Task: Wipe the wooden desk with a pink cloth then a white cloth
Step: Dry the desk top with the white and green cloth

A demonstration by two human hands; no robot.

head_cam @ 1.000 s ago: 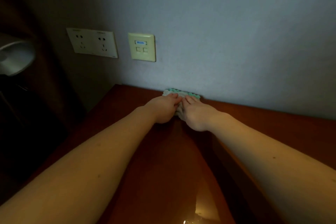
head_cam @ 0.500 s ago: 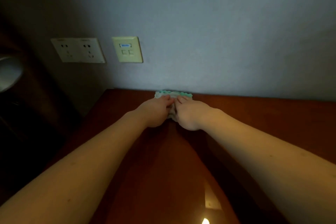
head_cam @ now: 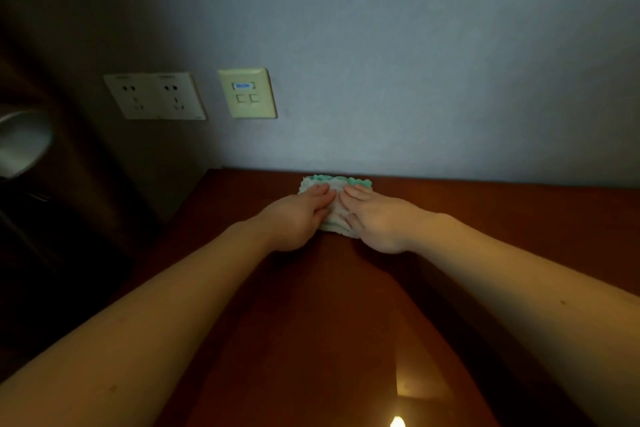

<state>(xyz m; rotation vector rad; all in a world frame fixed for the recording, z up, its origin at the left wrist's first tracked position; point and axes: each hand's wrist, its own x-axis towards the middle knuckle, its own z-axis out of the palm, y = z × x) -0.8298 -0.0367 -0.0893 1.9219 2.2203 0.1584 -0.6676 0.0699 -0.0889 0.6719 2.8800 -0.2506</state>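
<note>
At the back of a glossy, reddish-brown wooden bench [head_cam: 311,322], hard against a matt blue-grey wall [head_cam: 415,62]: dim room, dark at the left, with a bright glare [head_cam: 397,421] mirrored in the polish near the front edge. On the wall, a white double socket plate [head_cam: 154,96] and just beside it a cream data plate [head_cam: 247,93] with a small blue label [head_cam: 242,85], too blurred to read. Lying against the wall line, a soft, ridged white cloth [head_cam: 334,215], green scalloped trim along its far edge. Pressed onto it side by side, left hand [head_cam: 294,218] and right hand [head_cam: 377,222], fingertips almost touching; each grip released, fingers laid fairly flat on the fabric, not curled round it.
</note>
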